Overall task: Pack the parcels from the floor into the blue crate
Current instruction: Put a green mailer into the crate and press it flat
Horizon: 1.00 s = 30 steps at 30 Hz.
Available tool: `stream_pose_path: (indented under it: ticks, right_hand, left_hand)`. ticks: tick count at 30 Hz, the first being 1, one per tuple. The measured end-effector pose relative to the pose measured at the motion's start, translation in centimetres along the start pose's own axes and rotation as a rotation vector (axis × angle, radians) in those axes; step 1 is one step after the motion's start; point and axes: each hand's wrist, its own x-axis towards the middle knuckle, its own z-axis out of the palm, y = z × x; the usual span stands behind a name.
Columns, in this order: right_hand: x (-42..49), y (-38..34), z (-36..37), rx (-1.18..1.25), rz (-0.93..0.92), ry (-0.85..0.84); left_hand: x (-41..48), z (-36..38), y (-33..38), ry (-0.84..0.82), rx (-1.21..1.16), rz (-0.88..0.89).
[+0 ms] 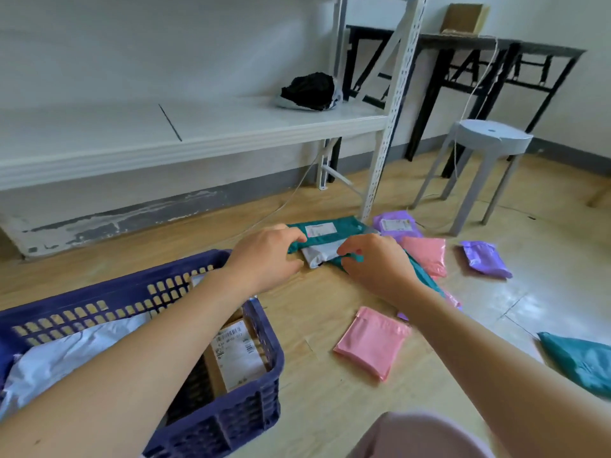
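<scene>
Teal parcel with a white label sits on the floor, far right of the blue crate. Left hand and right hand fingers both curl onto it, with a crumpled white parcel between them.

Open floor between blue crate, pink parcel; shelf post beyond.

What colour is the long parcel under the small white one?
The long parcel is teal green, in the head view.

Lower left, the crate is matt blue plastic, and the box in it is matt cardboard. The pink parcel at centre is smooth plastic film. The floor looks wood, faintly glossy.
</scene>
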Motion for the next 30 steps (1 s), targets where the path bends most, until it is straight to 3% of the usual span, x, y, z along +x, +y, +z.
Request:
stream_pose_path:
  ticks: [13, 20, 30]
  right_hand:
    - [1.3, 11.9, 0.7, 0.068, 0.224, 0.119]
    - [3.4, 18.4, 3.5, 0.068, 0.397, 0.119]
    - [6.9, 24.4, 9.2, 0.075, 0.481, 0.099]
  left_hand:
    - [6.3, 8.4, 5.6, 0.023, -0.019, 0.185]
    - [10.9, 14.3, 5.8, -0.065, -0.011, 0.194]
    - [17.0, 22.7, 5.9, -0.173, -0.016, 0.190]
